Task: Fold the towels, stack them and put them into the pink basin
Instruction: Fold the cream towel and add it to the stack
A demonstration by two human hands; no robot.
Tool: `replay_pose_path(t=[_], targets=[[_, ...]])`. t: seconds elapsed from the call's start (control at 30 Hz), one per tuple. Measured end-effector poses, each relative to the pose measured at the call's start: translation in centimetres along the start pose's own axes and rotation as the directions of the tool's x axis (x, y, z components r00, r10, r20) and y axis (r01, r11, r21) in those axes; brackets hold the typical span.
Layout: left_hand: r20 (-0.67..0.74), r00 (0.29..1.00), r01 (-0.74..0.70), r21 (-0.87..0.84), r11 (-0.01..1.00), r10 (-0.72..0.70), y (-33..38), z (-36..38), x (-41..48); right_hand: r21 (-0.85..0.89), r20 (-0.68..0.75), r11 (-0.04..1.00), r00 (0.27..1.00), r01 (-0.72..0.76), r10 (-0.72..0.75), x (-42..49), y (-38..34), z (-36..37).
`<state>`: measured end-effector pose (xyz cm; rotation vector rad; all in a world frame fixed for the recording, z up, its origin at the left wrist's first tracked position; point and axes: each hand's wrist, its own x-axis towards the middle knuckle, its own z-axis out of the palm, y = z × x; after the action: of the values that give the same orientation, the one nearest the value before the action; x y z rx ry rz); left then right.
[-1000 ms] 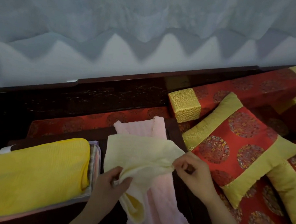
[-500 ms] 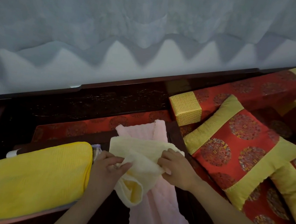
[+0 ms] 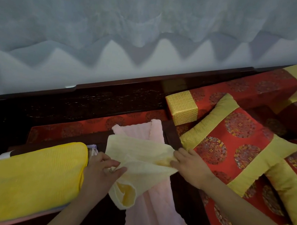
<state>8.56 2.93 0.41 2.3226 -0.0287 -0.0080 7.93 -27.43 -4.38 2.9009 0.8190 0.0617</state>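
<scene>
We saw a pale grey wall (image 3: 152, 30) with a zigzag band of light and shadow filling the upper half of the view. Below it ran the dark carved wooden back of a sofa (image 3: 108, 100). On the right, a long red brocade bolster with gold ends (image 3: 247, 89) lay along that back. A square red silk cushion with gold borders and round medallions (image 3: 232, 148) leaned in front of the bolster. Nearer to us was a dark wooden tabletop (image 3: 180, 198). A thick, bright yellow folded towel (image 3: 27, 176) lay at the left of the tabletop, on top of a pile. Only the thin edges of the lower layers (image 3: 93, 150) peeked out at its far right corner. A long pale pink towel (image 3: 151, 213) stretched across the tabletop from the far edge towards us, just right of the yellow one. A small cream-yellow ribbed towel (image 3: 139, 153) was held above the pink towel, partly folded. Its far half was spread flat, and a loose fold drooped open below the left hand (image 3: 101, 173). That hand pinched the near fold of the cream towel between thumb and fingertips. The right hand (image 3: 189, 166) had its fingers curled on the towel's right edge, gripping it there. The two hands were well apart, with the cloth stretched between them.
</scene>
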Motion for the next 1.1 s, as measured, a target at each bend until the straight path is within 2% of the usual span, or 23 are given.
replay_pose_path(t=[0.07, 0.1, 0.13, 0.17, 0.2, 0.23, 0.27, 0.33, 0.37, 0.4, 0.47, 0.53, 0.57, 0.63, 0.7, 0.77, 0.87, 0.93, 1.0, 1.03, 1.1], targets=[[-0.045, 0.995, -0.081, 0.141, 0.987, 0.088, -0.1, -0.3, -0.3, -0.015, -0.013, 0.968, 0.968, -0.251, 0.251, -0.7, 0.4, -0.3], [-0.049, 0.987, -0.139, 0.23, 0.963, 0.154, -0.1, -0.5, -0.6, -0.001, 0.046, 0.912, 0.911, -0.41, 0.409, -1.4, 0.5, -0.4], [-0.035, 0.977, -0.189, 0.298, 0.936, 0.208, 0.0, -0.5, -1.0, 0.012, 0.138, 0.829, 0.822, -0.558, 0.552, -2.1, 0.8, -0.4], [-0.016, 0.968, -0.229, 0.337, 0.913, 0.249, 0.1, -0.5, -1.5, 0.046, 0.244, 0.742, 0.727, -0.669, 0.641, -2.9, 1.0, -0.3], [0.001, 0.96, -0.265, 0.339, 0.903, 0.281, 0.2, -0.4, -1.9, 0.125, 0.323, 0.675, 0.673, -0.727, 0.665, -3.6, 1.0, -0.3], [0.014, 0.95, -0.3, 0.321, 0.899, 0.312, 0.4, -0.1, -2.2, 0.279, 0.356, 0.635, 0.692, -0.72, 0.628, -4.1, 0.7, -0.5], [0.029, 0.94, -0.332, 0.302, 0.894, 0.34, 0.5, 0.2, -2.6, 0.479, 0.338, 0.58, 0.748, -0.659, 0.571, -4.3, 0.0, -0.9], [0.072, 0.921, -0.385, 0.299, 0.873, 0.382, 1.2, 1.0, -3.1, 0.797, 0.197, 0.458, 0.885, -0.395, 0.421, -3.6, -2.4, -3.1], [0.099, 0.917, -0.398, 0.303, 0.866, 0.387, 1.5, 1.4, -3.4, 0.868, 0.136, 0.414, 0.934, -0.273, 0.329, -3.0, -3.7, -4.1], [0.125, 0.915, -0.404, 0.301, 0.864, 0.385, 2.0, 1.7, -3.6, 0.889, 0.093, 0.417, 0.965, -0.191, 0.244, -2.2, -4.9, -5.0], [0.16, 0.911, -0.411, 0.292, 0.864, 0.38, 2.7, 2.0, -3.9, 0.822, 0.009, 0.561, 0.986, -0.103, 0.168, -1.1, -6.5, -5.2], [0.167, 0.903, -0.428, 0.29, 0.856, 0.395, 3.1, 2.0, -3.9, 0.742, -0.038, 0.664, 0.982, -0.094, 0.183, -0.4, -6.7, -4.4], [0.154, 0.899, -0.437, 0.284, 0.853, 0.41, 3.2, 1.7, -3.8, 0.74, -0.055, 0.666, 0.978, -0.096, 0.202, -0.2, -6.7, -3.8], [0.097, 0.893, -0.449, 0.236, 0.862, 0.439, 3.1, 0.9, -3.5, 0.803, -0.044, 0.581, 0.96, -0.132, 0.278, -0.3, -6.4, -2.2], [0.043, 0.896, -0.443, 0.168, 0.88, 0.443, 3.1, 0.0, -3.3, 0.827, 0.053, 0.5, 0.923, -0.255, 0.382, -0.8, -5.2, -0.4], [0.032, 0.901, -0.433, 0.147, 0.89, 0.433, 2.9, -0.5, -3.4, 0.774, 0.161, 0.509, 0.895, -0.377, 0.417, -1.3, -3.9, 1.3], [0.082, 0.898, -0.441, 0.147, 0.886, 0.433, 2.3, -0.3, -4.0, 0.763, 0.264, 0.468, 0.876, -0.446, 0.405, -1.5, -3.2, 2.6], [0.122, 0.895, -0.444, 0.151, 0.883, 0.429, 1.8, 0.1, -4.3, 0.678, 0.313, 0.522, 0.846, -0.518, 0.433, -1.9, -2.7, 3.3], [0.142, 0.899, -0.434, 0.156, 0.887, 0.415, 1.4, 0.2, -4.5, 0.412, 0.391, 0.635, 0.756, -0.654, 0.525, -2.6, -1.7, 3.6], [0.143, 0.904, -0.423, 0.155, 0.893, 0.403, 1.3, 0.1, -4.6, 0.276, 0.435, 0.613, 0.665, -0.74, 0.607, -3.0, -1.0, 3.4], [0.128, 0.915, -0.4, 0.151, 0.904, 0.383, 1.2, 0.0, -4.7, 0.153, 0.485, 0.441, 0.456, -0.884, 0.746, -3.7, 0.0, 2.0]])
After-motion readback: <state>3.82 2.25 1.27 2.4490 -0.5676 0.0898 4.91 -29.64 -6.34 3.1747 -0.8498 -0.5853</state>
